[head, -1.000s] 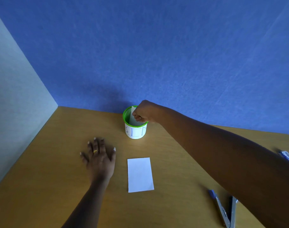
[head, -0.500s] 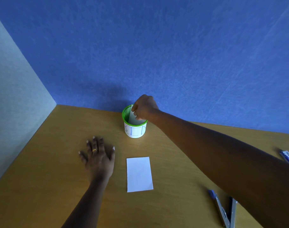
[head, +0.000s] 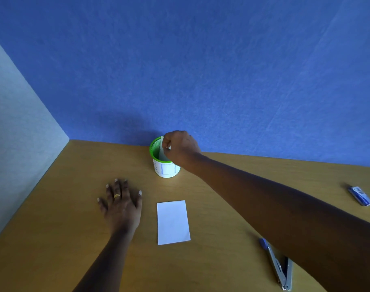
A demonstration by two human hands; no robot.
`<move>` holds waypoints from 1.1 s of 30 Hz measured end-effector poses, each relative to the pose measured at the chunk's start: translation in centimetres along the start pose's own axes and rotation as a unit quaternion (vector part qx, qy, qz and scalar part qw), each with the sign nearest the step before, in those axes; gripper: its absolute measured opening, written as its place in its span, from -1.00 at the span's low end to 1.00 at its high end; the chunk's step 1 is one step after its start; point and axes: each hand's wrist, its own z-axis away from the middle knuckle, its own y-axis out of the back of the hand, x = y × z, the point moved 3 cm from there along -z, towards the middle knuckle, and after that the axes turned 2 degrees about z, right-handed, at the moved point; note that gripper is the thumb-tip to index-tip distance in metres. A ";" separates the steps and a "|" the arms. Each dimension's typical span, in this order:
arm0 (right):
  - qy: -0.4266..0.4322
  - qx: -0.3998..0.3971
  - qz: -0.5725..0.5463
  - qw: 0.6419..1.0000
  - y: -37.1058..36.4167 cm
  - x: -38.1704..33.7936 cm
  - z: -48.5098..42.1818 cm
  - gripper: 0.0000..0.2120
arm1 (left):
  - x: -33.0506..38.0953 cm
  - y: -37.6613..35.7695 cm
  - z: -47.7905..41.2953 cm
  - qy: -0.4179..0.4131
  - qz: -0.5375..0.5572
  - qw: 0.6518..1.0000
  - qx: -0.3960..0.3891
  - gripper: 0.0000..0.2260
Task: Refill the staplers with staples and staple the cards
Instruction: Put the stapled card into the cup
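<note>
My left hand [head: 122, 204] lies palm-down on the table [head: 53, 207], fingers straight and spread, holding nothing. A ring [head: 117, 195] sits on one finger. Just right of the hand, not touching it, a white card [head: 173, 222] lies flat on the table. Beyond that card, near the blue wall, stands a green mesh cup [head: 167, 170] with a white label. My right hand [head: 180, 147] is over the cup's rim. Its thumb and curled fingers pinch the top edge of a second card [head: 162, 153], which stands upright inside the cup. Nearer me on the right, an opened stapler [head: 278, 268] lies on the table, partly hidden by my right forearm. A staple box [head: 361, 196] lies at the far right, well apart.
</note>
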 end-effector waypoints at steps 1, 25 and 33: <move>0.006 0.001 -0.001 1.000 0.0 0.3 0.6 -0.84 | 0.1 0.0 0.1 0.006 -0.004 1.000 -0.012 -0.47; -0.100 -0.061 0.077 0.990 3.8 20.5 20.8 -0.81 | 17.7 0.1 13.6 -0.139 0.015 0.982 -0.127 -0.55; -0.173 -0.025 0.038 0.984 7.9 29.6 23.4 -0.83 | 25.7 -1.3 17.5 -0.219 -0.024 0.953 -0.207 -0.51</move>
